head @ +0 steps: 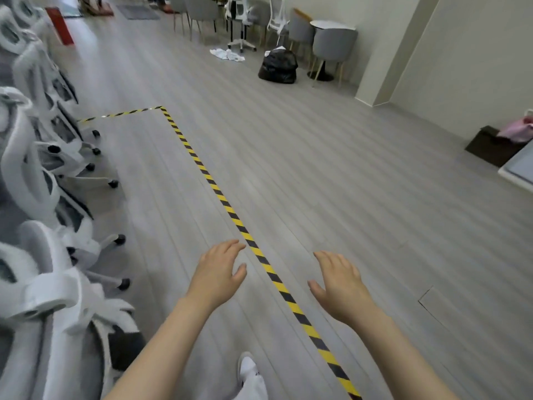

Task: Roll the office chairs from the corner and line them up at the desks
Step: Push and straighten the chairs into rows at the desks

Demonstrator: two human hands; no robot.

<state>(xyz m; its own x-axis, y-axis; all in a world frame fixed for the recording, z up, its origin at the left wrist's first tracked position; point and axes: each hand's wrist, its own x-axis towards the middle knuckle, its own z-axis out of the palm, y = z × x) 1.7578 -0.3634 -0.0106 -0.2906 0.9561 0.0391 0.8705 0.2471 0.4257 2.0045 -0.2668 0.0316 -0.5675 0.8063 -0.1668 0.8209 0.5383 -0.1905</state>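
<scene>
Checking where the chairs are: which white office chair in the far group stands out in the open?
The white office chair with its star base on bare floor, beside the scattered papers; the other is tucked behind grey chairs.

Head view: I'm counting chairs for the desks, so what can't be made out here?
- Chairs along the left: blurred, overlapping, cut by the edge; no sure count.
- Desks: only a corner shows at the right edge.
- Far chairs: cut off by the top edge.
- Bag: contents hidden.

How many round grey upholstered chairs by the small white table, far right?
2. One grey tub chair stands in front of the round white table, nearest the wall corner; the other stands left of the table, partly hidden. More may be hidden behind.
</scene>
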